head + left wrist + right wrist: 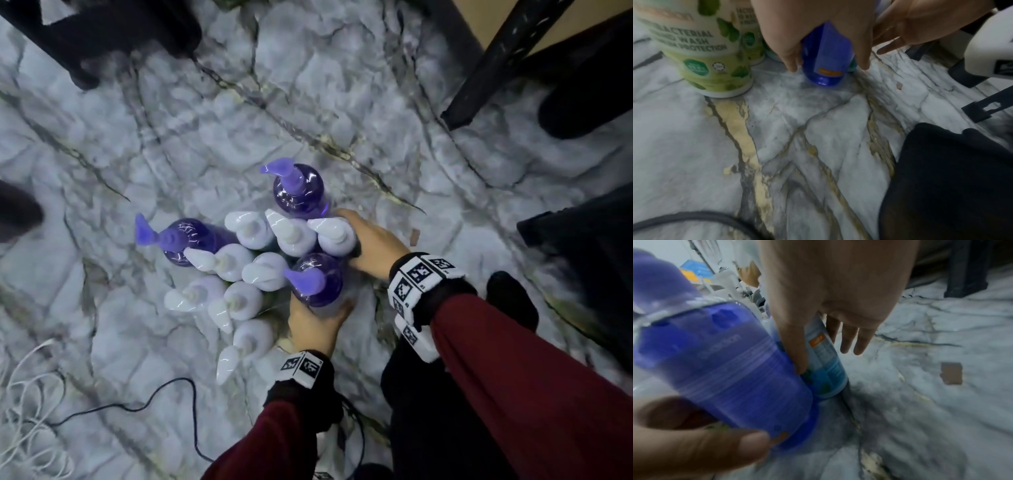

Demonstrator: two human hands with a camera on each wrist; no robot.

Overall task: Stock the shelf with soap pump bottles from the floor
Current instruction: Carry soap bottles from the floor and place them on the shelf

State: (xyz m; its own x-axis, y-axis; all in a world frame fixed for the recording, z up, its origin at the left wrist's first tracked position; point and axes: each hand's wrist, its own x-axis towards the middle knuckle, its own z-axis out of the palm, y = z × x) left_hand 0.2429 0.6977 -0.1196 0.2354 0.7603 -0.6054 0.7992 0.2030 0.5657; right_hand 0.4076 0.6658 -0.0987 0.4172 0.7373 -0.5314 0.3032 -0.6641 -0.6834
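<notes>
A cluster of pump bottles stands on the marble floor (171,144): three purple ones and several with white pumps. My left hand (318,318) grips the nearest purple bottle (317,279) low on its body; the left wrist view shows thumb and fingers of this left hand (828,67) on either side of that purple bottle (824,56). My right hand (363,240) wraps a white-pump bottle (334,236) at the cluster's right edge. In the right wrist view the right hand (824,356) holds that teal-labelled bottle (826,363) beside the purple bottle (725,369).
A black metal frame leg (496,61) slants down at the top right and dark furniture (102,34) stands at the top left. A dark cable (164,387) and white cords (27,394) lie at the lower left. My dark-trousered leg (428,411) is close on the right.
</notes>
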